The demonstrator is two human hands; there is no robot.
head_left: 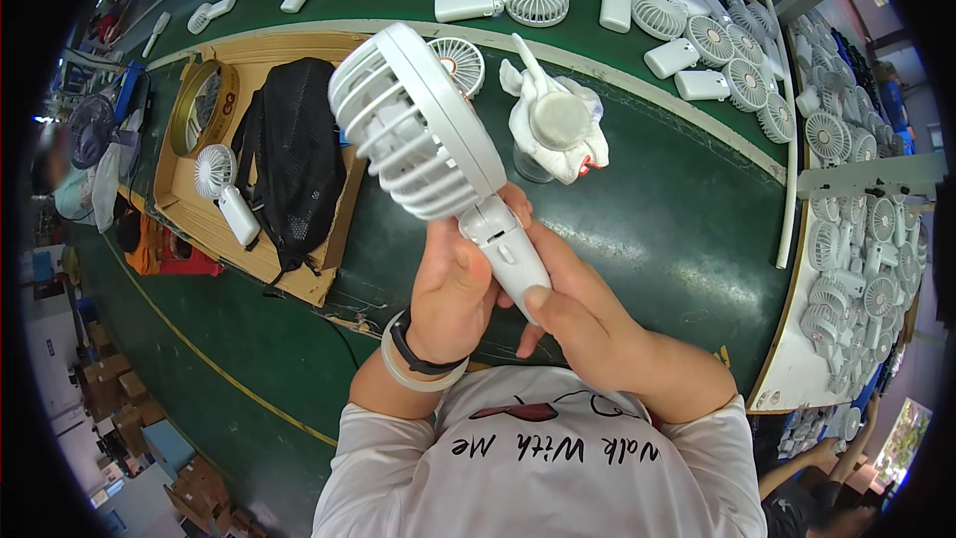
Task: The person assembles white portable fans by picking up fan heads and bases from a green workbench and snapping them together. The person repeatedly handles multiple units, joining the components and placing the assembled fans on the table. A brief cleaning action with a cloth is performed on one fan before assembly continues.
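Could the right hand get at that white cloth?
Probably yes: the right hand would likely need to release the white fan, but the white cloth sits just ahead, with nothing visible blocking the way.

Long dark-green smooth-topped bench (687,249), dull overhead sheen. Left of bench: glossy green floor (264,344), thin yellow floor line (189,333), stacked brown cardboard boxes (108,377) beyond. Right of bench: white flat-topped table (784,374), bright rectangular opening (906,438) past it.
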